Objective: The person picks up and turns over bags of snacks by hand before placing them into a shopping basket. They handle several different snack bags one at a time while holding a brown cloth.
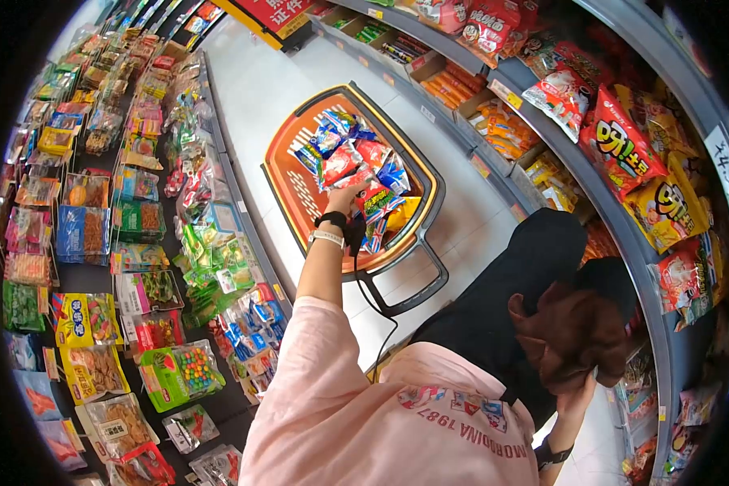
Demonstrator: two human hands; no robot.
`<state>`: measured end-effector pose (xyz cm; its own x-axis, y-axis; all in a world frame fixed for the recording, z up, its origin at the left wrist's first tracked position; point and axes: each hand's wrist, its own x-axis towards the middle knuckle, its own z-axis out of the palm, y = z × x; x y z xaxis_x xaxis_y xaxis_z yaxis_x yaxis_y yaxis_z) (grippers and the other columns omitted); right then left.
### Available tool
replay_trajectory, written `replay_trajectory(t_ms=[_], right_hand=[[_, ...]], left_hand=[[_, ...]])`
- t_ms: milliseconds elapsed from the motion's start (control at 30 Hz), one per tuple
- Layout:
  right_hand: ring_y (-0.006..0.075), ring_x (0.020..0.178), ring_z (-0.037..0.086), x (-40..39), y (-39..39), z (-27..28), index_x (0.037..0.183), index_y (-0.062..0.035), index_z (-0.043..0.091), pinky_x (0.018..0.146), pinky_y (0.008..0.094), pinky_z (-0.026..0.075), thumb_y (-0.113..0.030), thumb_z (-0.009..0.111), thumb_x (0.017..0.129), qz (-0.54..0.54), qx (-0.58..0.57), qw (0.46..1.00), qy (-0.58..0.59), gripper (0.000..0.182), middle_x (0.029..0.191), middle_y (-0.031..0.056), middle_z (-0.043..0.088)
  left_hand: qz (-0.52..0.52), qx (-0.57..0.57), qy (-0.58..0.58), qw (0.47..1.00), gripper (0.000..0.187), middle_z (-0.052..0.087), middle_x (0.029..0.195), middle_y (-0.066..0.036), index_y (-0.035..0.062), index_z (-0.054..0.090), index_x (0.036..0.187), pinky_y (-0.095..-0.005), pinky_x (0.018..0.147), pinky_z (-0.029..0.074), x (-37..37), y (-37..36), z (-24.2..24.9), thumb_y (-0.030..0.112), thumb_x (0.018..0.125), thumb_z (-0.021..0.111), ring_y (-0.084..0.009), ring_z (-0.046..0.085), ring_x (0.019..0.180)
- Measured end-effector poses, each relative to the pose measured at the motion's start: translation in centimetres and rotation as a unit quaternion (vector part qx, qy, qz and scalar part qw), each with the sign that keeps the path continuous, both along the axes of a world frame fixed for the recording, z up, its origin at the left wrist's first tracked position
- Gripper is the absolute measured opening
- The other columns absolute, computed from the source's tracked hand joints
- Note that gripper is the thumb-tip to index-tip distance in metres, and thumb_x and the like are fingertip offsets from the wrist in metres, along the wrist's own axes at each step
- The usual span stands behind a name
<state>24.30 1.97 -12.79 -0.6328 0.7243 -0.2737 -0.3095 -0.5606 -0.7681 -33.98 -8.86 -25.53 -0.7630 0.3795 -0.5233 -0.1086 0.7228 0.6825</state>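
Note:
My left hand reaches into an orange basket on the floor, its fingers closed on a red and green snack packet. Around it in the basket lie blue packets, red and white packets and a yellow packet. At the lower right, my right hand is closed on the edge of a brown cloth item, which hides some of the fingers.
Shelves with hanging snack bags line the left side. On the right, a curved shelf holds red and yellow bags and boxes of snacks. The basket's black handle extends toward my legs; a thin black cable hangs by my left wrist.

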Motion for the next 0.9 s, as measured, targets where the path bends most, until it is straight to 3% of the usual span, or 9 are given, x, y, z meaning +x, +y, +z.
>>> replay_trajectory(t_ms=[100, 333, 400, 467, 633, 667, 800, 867, 900], right_hand=[[0.0243, 0.119, 0.023, -0.2, -0.3, -0.5, 0.126, -0.0088, 0.021, 0.098, 0.0368, 0.018, -0.041, 0.038, 0.081, -0.05, -0.009, 0.999, 0.006, 0.058, 0.129, 0.0079, 0.026], [0.0245, 0.119, 0.021, -2.1, -1.3, -0.7, 0.127, -0.01, 0.018, 0.098, 0.0382, 0.017, -0.05, 0.037, 0.079, -0.034, 0.028, 0.998, 0.039, 0.065, 0.129, 0.007, 0.024], [0.0239, 0.12, 0.021, -2.9, -2.1, -1.8, 0.127, -0.0094, 0.017, 0.099, 0.0383, 0.018, -0.046, 0.039, 0.08, 0.069, 0.22, 0.939, -0.255, 0.064, 0.13, 0.0078, 0.023], [0.0229, 0.12, 0.021, -4.7, -2.5, -6.1, 0.126, -0.0087, 0.018, 0.099, 0.038, 0.018, -0.04, 0.041, 0.081, -0.059, -0.042, 0.997, 0.038, 0.06, 0.129, 0.0077, 0.023], [0.0204, 0.117, 0.025, -14.3, -0.9, 8.0, 0.127, -0.0062, 0.016, 0.095, 0.0316, 0.022, -0.014, 0.058, 0.071, 0.18, 0.323, 0.88, -0.299, 0.07, 0.13, 0.0118, 0.015], [0.0196, 0.115, 0.029, -15.7, -0.8, 7.1, 0.124, -0.0019, 0.02, 0.094, 0.0309, 0.023, -0.015, 0.054, 0.074, 0.012, 0.314, 0.942, -0.116, 0.062, 0.127, 0.0122, 0.023], [0.0191, 0.105, 0.039, -12.8, 1.6, 5.6, 0.121, -0.0019, 0.026, 0.091, 0.0294, 0.028, -0.027, 0.046, 0.081, -0.076, 0.266, 0.951, -0.141, 0.051, 0.113, 0.0115, 0.041], [0.0198, 0.101, 0.044, -11.5, 4.0, 6.7, 0.118, -0.004, 0.033, 0.088, 0.0303, 0.033, -0.039, 0.039, 0.082, -0.101, -0.133, 0.984, 0.066, 0.05, 0.113, 0.0124, 0.043], [0.0208, 0.105, 0.041, -11.0, 4.5, 8.2, 0.12, -0.005, 0.032, 0.091, 0.0312, 0.031, -0.044, 0.036, 0.082, -0.088, -0.095, 0.989, 0.072, 0.055, 0.116, 0.0119, 0.04]], left_hand=[[0.207, 0.073, 0.005, 0.976, 0.067, 0.048, 0.076, -0.009, -0.0038, 0.038, 0.098, -0.0269, 0.048, 0.039, 2.0, 1.9, 2.6, 0.023, 0.05, 0.076, -0.0152, 0.049, 0.065], [0.023, 0.41, 0.071, 0.909, 0.053, 0.049, 0.1, -0.01, 0.005, 0.028, 0.111, -0.0282, 0.071, 0.046, 11.3, 4.2, 12.7, 0.0, 0.068, 0.058, -0.0168, 0.053, 0.086], [-0.058, 0.434, 0.105, 0.893, 0.054, 0.049, 0.098, -0.01, 0.0022, 0.03, 0.112, -0.0249, 0.072, 0.044, 18.1, 5.5, 18.5, 0.004, 0.067, 0.06, -0.015, 0.053, 0.082], [-0.101, 0.405, 0.161, 0.894, 0.046, 0.049, 0.1, -0.011, 0.0019, 0.037, 0.109, -0.0268, 0.076, 0.042, 23.1, 6.2, 21.6, 0.004, 0.068, 0.058, -0.0158, 0.052, 0.086], [-0.172, 0.429, 0.192, 0.866, 0.044, 0.051, 0.103, -0.011, 0.0007, 0.043, 0.109, -0.0267, 0.079, 0.038, 31.8, 7.4, 23.0, 0.004, 0.068, 0.056, -0.0176, 0.05, 0.094], [-0.192, 0.418, 0.201, 0.865, 0.045, 0.051, 0.104, -0.012, 0.0006, 0.042, 0.11, -0.0258, 0.079, 0.038, 32.8, 7.5, 23.7, 0.005, 0.068, 0.056, -0.0172, 0.05, 0.095], [-0.279, 0.41, 0.034, 0.868, 0.04, 0.053, 0.103, -0.011, 0.0002, 0.045, 0.108, -0.0266, 0.079, 0.039, 34.2, 6.2, 24.0, 0.005, 0.069, 0.054, -0.0159, 0.053, 0.091], [-0.344, 0.465, -0.027, 0.816, 0.036, 0.052, 0.105, -0.012, -0.0022, 0.045, 0.106, -0.0274, 0.08, 0.038, 34.1, 5.8, 24.4, 0.006, 0.072, 0.052, -0.0157, 0.052, 0.092], [-0.291, 0.511, -0.096, 0.804, 0.035, 0.05, 0.106, -0.012, -0.0024, 0.044, 0.105, -0.0269, 0.082, 0.037, 34.0, 5.7, 24.5, 0.008, 0.073, 0.052, -0.0157, 0.05, 0.094]])
